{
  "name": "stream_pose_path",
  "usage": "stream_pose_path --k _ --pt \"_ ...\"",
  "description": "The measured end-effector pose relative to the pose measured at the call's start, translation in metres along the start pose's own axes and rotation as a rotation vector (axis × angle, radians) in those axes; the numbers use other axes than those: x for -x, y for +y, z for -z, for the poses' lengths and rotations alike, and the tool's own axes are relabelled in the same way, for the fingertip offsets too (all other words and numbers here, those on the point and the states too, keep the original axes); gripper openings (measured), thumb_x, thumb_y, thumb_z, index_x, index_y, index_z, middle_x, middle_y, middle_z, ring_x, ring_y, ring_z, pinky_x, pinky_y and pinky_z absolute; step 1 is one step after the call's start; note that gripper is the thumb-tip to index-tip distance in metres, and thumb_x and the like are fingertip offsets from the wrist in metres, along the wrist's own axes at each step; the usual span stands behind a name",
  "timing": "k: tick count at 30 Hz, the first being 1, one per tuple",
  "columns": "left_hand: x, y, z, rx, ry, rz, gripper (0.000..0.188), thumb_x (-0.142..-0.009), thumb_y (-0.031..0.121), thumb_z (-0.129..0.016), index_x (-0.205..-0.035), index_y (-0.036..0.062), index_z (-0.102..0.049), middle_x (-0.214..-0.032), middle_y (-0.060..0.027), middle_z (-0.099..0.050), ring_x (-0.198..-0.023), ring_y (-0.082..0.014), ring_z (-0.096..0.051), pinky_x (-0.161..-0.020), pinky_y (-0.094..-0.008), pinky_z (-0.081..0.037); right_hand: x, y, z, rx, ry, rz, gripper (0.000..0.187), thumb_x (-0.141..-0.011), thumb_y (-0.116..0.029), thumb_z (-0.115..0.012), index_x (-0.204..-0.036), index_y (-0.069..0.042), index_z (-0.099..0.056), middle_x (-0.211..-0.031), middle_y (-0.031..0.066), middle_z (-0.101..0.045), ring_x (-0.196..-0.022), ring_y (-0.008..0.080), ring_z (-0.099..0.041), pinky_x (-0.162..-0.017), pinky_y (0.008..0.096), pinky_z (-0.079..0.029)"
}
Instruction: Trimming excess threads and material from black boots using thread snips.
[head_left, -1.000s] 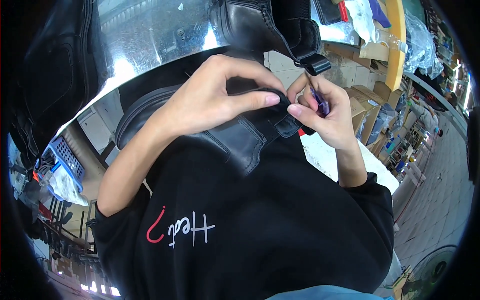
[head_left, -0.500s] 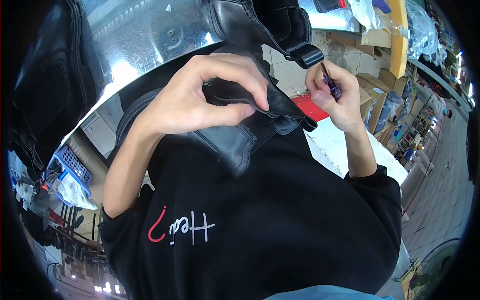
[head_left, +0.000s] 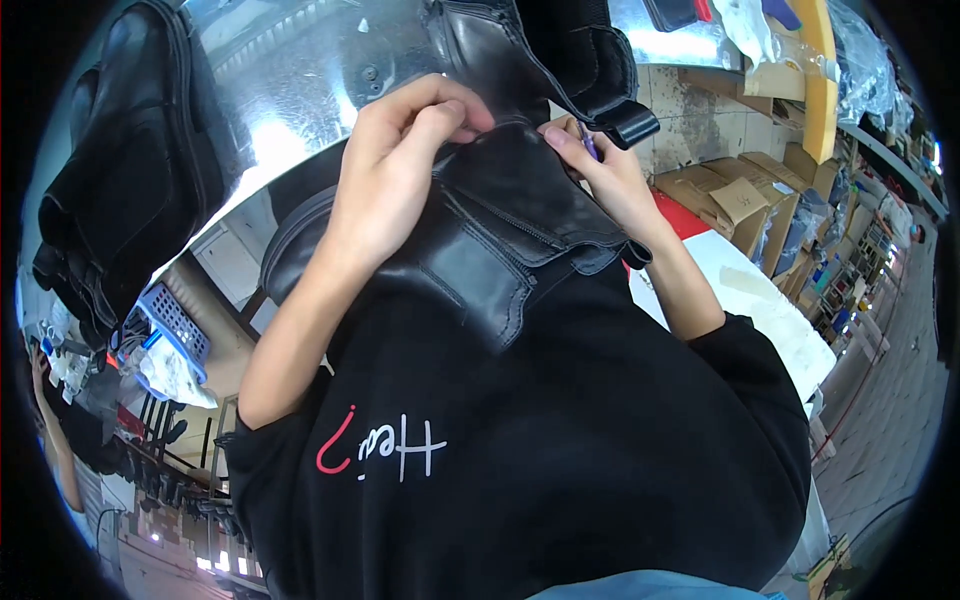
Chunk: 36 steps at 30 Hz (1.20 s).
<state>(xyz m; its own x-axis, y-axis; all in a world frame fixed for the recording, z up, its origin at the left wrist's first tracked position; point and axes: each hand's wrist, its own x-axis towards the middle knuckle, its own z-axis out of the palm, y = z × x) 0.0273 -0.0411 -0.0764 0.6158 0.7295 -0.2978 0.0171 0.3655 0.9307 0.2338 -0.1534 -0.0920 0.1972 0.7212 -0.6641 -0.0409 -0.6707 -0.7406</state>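
A black leather boot with a side zipper lies across my lap, its round toe to the left and its open shaft to the right. My left hand is closed, its curled fingers pinching at the boot's far edge. From the other side my right hand comes up to the same edge, thumb against the leather. A slim purple tool sits in that hand; its working end is hidden behind the boot. What exactly the fingertips grip on the edge is hidden.
Another black boot stands just beyond on the shiny metal table, with more boots at its left. A blue basket hangs low at left. Cardboard boxes and a white board are at right. Someone's arm shows far left.
My right hand has moved left to the boot's far edge with the purple tool. My left hand has shifted farther away along the boot, its fingers now curled more tightly.
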Motion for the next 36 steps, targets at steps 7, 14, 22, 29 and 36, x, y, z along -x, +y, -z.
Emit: stream_pose_path --k 7,14,22,29,36 --pt "0.038 0.005 0.010 -0.655 0.238 -0.025 0.017 -0.092 0.012 -0.057 -0.098 -0.0025 -0.062 -0.093 -0.0158 -0.065 -0.088 -0.0295 -0.064 -0.078 -0.0374 -0.050 -0.002 -0.009 -0.008 0.053 -0.031 -0.144 0.041 -0.091 -0.040 -0.067 -0.098 0.001 -0.068 -0.074 -0.0031 -0.053 -0.059 0.0026 -0.037 -0.060 0.0194 -0.032" --pt "0.073 0.021 0.035 -1.135 0.191 0.066 0.028 -0.097 0.024 -0.054 -0.108 0.0009 -0.065 -0.102 -0.0178 -0.066 -0.099 -0.0368 -0.062 -0.091 -0.0409 -0.044 -0.010 -0.001 -0.007 -0.007 -0.037 -0.028 0.037 -0.090 -0.034 -0.069 -0.068 -0.011 -0.049 -0.059 -0.0077 -0.040 -0.053 0.0025 -0.034 -0.054 0.0229 -0.028" --pt "0.097 0.027 0.074 -0.824 0.197 0.380 0.039 -0.090 0.033 -0.064 -0.106 -0.0022 -0.065 -0.086 -0.0228 -0.067 -0.077 -0.0326 -0.066 -0.073 -0.0381 -0.049 0.006 -0.005 -0.010 -0.128 -0.069 -0.045 0.036 -0.091 -0.032 -0.067 -0.072 -0.009 -0.046 -0.101 0.0076 -0.060 -0.055 0.0006 -0.033 -0.051 0.0193 -0.026" --pt "0.078 0.031 0.066 -0.968 0.082 0.360 0.038 -0.089 0.035 -0.062 -0.099 -0.0019 -0.060 -0.083 -0.0241 -0.065 -0.071 -0.0371 -0.064 -0.069 -0.0413 -0.048 0.010 -0.005 -0.005 -0.128 -0.041 -0.089 0.033 -0.092 -0.026 -0.066 -0.072 -0.009 -0.045 -0.108 0.0082 -0.062 -0.073 0.0030 -0.045 -0.063 0.0200 -0.035" --pt "0.073 0.016 0.067 -0.961 0.040 0.209 0.040 -0.092 0.035 -0.055 -0.110 0.0014 -0.065 -0.100 -0.0225 -0.067 -0.094 -0.0373 -0.064 -0.085 -0.0413 -0.047 0.022 -0.041 0.038 0.525 -0.105 0.095 0.029 -0.085 -0.028 -0.075 -0.093 -0.002 -0.063 -0.071 -0.0013 -0.053 -0.063 0.0068 -0.047 -0.058 0.0226 -0.038"
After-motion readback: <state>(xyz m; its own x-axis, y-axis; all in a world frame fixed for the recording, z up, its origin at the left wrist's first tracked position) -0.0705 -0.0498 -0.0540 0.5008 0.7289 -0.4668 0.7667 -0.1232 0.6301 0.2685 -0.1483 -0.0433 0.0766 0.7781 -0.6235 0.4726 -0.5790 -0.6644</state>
